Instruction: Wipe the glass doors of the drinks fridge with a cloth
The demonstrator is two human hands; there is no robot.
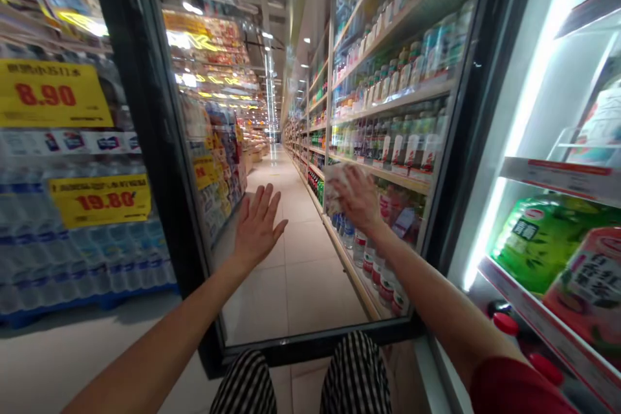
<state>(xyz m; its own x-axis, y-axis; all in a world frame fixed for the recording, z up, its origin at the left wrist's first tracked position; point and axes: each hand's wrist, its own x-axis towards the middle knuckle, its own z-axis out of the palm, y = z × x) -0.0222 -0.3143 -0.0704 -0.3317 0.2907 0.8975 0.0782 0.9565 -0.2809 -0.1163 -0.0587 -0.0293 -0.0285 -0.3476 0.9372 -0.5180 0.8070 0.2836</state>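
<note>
A glass door [286,297] in a black frame stands before me. My left hand [257,223] is open, palm toward the pane, fingers stretched upward; it is at the glass, with nothing in it. To the right, my right hand [359,199] holds a crumpled whitish cloth [334,191] flat at the pane. The fingers of that hand are a little blurred and partly lie over the cloth. Through or on the glass, shelves of bottles [402,136] and an aisle appear; I cannot tell which parts are reflections.
At right, a lit cooler shelf [557,181] carries green jugs [533,239] and a pink jug [592,284]. Stacked water bottles [87,246] with yellow price signs [101,200] stand at left. My knees [356,375], in checked trousers, are close to the door's lower frame.
</note>
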